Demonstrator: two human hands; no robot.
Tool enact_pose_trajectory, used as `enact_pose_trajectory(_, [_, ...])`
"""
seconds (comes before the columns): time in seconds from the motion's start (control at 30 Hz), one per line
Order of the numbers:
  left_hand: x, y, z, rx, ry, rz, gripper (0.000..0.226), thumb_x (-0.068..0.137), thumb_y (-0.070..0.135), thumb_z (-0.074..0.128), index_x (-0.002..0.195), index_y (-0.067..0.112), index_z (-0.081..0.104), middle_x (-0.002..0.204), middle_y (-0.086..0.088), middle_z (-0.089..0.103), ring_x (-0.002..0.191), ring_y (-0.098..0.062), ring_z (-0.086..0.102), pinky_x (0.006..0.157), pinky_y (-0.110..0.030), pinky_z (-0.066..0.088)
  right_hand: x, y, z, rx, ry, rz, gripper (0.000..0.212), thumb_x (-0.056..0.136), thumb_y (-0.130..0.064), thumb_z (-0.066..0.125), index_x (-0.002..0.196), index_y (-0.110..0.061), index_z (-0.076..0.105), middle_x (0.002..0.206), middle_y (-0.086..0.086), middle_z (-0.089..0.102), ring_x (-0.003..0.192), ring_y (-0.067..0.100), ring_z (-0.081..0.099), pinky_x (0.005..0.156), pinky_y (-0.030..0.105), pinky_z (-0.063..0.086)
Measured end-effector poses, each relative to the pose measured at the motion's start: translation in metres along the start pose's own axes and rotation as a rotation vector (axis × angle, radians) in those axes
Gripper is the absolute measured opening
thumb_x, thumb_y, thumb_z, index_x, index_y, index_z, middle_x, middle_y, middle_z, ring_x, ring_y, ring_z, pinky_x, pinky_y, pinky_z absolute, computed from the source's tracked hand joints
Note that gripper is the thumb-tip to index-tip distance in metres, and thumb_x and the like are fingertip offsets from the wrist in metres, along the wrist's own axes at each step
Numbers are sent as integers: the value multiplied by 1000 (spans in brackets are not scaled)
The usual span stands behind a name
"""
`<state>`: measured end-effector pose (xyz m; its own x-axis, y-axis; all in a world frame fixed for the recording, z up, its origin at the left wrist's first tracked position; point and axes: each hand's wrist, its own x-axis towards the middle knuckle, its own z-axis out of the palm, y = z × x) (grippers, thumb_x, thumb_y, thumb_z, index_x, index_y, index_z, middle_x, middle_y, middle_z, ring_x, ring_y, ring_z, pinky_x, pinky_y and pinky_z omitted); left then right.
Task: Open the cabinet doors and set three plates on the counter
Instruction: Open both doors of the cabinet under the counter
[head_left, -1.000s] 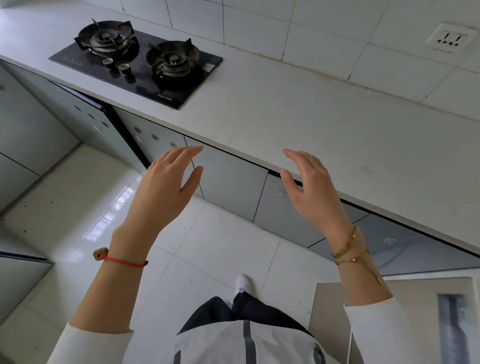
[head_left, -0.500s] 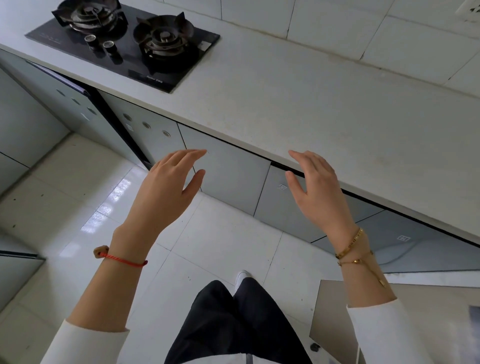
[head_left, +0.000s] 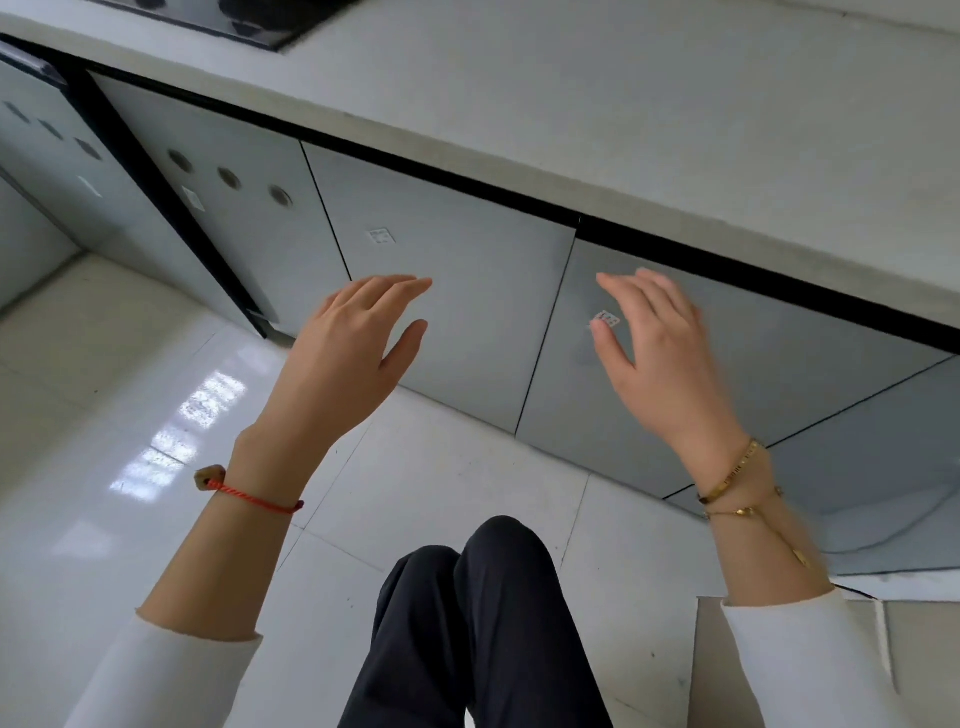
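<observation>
Two grey-blue cabinet doors sit shut under the white counter (head_left: 597, 119). My left hand (head_left: 348, 353) is open, fingers spread, in front of the left door (head_left: 467, 291). My right hand (head_left: 660, 358) is open too, held before the right door (head_left: 779, 374), its thumb near a small sticker (head_left: 607, 318). Neither hand holds anything, and I cannot tell whether they touch the doors. No plates are in view.
A black hob (head_left: 249, 21) lies at the counter's far left edge. A further door with three round holes (head_left: 228, 179) is to the left, past a black vertical strip. Glossy white floor tiles (head_left: 130, 415) lie below. My dark trouser knees (head_left: 467, 597) are bent low.
The view has dropped and come closer to the cabinet doors as I crouch. Both hands have moved forward and down, from the counter edge to in front of the two doors.
</observation>
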<state>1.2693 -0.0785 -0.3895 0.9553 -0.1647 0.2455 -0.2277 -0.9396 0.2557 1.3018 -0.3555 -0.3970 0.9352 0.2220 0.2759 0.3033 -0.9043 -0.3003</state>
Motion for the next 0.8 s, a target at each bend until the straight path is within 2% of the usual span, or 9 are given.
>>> enact_pose_trajectory(0.23, [-8, -38, 93, 20, 105, 67, 41, 101, 29, 47, 139, 17, 50, 138, 0, 57, 127, -20, 52, 107, -34, 39, -9, 28, 85, -57, 65, -53, 43, 99, -28, 45, 140, -13, 47, 139, 5, 54, 139, 25, 37, 114, 39, 26])
enact_pose_trajectory(0.43, [-11, -54, 143, 31, 226, 112, 40, 101, 28, 48, 139, 16, 51, 137, 0, 57, 126, -21, 52, 105, -36, 39, -15, 37, 133, -88, 148, -75, 43, 99, -27, 45, 140, -12, 46, 140, 4, 53, 140, 25, 36, 114, 37, 25])
enact_pose_trajectory(0.63, [-12, -54, 161, 57, 254, 148, 41, 101, 30, 47, 139, 18, 50, 137, 2, 57, 127, -20, 52, 104, -35, 39, -19, 41, 147, -103, 202, -85, 43, 99, -27, 46, 139, -13, 47, 140, 3, 53, 140, 25, 37, 114, 37, 26])
enact_pose_trajectory(0.8, [12, -35, 160, 7, 332, 166, 41, 100, 29, 48, 139, 16, 50, 128, -2, 59, 117, -24, 55, 95, -39, 47, -5, 39, 139, -120, 296, -97, 41, 98, -28, 47, 137, -12, 50, 135, 4, 56, 135, 25, 41, 110, 35, 29])
